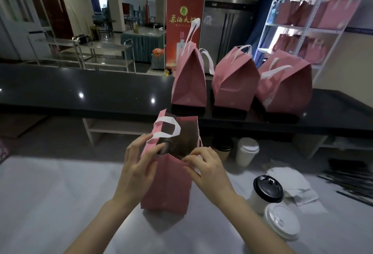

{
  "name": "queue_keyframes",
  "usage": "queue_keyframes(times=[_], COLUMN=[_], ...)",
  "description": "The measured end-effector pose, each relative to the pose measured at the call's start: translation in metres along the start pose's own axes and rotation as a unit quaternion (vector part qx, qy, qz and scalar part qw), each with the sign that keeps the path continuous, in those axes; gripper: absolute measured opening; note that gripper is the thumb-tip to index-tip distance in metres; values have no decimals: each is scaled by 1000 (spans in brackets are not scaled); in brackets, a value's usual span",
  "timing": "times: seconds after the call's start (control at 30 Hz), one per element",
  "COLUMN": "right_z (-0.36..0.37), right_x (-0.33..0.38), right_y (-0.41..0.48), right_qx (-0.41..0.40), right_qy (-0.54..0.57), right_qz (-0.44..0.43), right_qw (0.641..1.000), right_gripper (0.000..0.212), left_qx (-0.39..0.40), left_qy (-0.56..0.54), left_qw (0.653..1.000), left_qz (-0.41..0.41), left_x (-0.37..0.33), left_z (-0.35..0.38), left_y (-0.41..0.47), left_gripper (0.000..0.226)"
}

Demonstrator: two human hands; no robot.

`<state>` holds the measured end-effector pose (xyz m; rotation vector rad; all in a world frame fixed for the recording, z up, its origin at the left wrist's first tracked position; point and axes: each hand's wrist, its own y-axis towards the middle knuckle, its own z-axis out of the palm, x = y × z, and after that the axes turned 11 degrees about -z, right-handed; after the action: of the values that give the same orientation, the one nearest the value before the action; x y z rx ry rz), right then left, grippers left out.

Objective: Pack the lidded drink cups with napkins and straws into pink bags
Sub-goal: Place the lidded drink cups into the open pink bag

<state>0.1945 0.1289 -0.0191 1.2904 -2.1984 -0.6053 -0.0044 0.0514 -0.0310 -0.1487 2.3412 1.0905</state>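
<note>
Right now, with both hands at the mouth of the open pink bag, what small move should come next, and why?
Probably the right hand lets go and reaches for the black-lidded cup just to its right. The pink bag stands upright with its mouth open, the left hand can steady it, and its inside is too dark to judge.

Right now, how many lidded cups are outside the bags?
4, right of the open bag: brown cup, white cup farther; black-lidded cup, white-lidded cup nearer. Bags may hide more.

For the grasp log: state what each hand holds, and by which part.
Both hold the open pink bag by its top rim: left hand pinches the left edge, right hand the right edge.
</note>
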Motion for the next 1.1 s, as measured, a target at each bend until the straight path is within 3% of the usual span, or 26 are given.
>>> queue_keyframes(times=[0.17, 0.3, 0.37, 0.5, 0.63, 0.8, 1.03, 1.1], right_z=[-27, -52, -63, -79, -84, -76, -72, -75], right_x=[-22, -70, -102, -158, -189, -205, -215, -216], right_y=[-11, -38, -59, -100, -124, -137, -132, -123], right_qx=[-13, -25, 5, 139, 231, 305, 280, 262], right_qy=[4, -21, -33, -24, 2, 42, 81, 94], right_qz=[1, 47, 94, 200, 220, 207, 166, 156], right_qw=[1000, 998, 995, 969, 948, 929, 942, 948], right_gripper=[33, 23, 21, 37, 56, 70, 68, 66], left_qx=[4, 10, 57, 224, 317, 325, 289, 222], left_qy=[-24, -75, -102, -87, -43, -7, -10, 14], left_qw=[1000, 995, 991, 969, 947, 938, 943, 964], left_qz=[18, 59, 70, 55, -21, -117, -165, -149], left_x=[-46, -92, -115, -148, -152, -152, -161, -167], left_z=[16, 50, 75, 137, 192, 229, 230, 212], left_y=[13, 12, 1, -40, -76, -94, -99, -90], left_gripper=[55, 35, 30, 32, 43, 53, 55, 48])
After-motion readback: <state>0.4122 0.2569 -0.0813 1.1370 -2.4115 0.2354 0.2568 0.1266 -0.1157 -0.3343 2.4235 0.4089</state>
